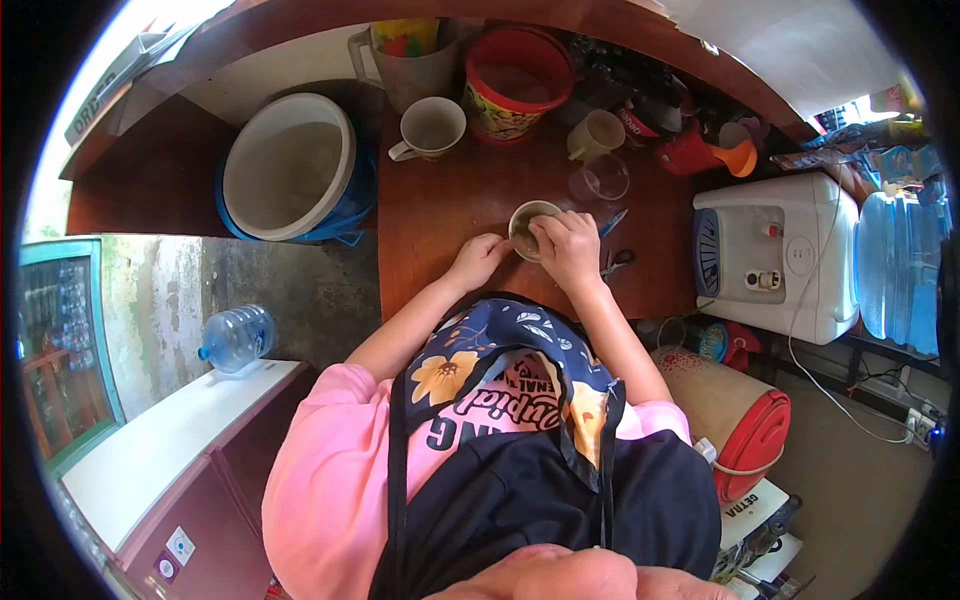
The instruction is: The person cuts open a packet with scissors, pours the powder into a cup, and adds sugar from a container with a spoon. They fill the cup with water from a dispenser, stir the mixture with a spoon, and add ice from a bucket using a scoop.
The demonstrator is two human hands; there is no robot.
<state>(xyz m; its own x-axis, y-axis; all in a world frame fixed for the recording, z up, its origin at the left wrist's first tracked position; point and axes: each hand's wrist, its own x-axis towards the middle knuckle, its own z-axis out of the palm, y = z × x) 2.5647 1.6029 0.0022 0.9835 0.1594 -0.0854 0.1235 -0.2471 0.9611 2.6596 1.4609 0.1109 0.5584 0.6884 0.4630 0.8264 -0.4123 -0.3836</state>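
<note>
A small round cup (522, 212) stands on the brown wooden table (430, 220), close to its front edge. My right hand (568, 245) is over the cup's right side, its fingers bent together at the rim and partly inside; what they hold, if anything, is hidden. At the cup's left, my left hand (480, 262) has its fingers pressed together, with the fingertips by the cup's outer wall. Scissors (617, 262) and a blue pointed item (613, 222) lie just right of my right hand. A clear plastic cup (604, 178) is behind them.
A white mug (430, 128), a red bucket (518, 75), a grey pitcher (410, 75) and a yellowish cup (597, 133) stand at the back. Left is a large white tub (288, 168). A water dispenser (780, 255) stands right, with a rolled red-ended bundle (750, 440) below.
</note>
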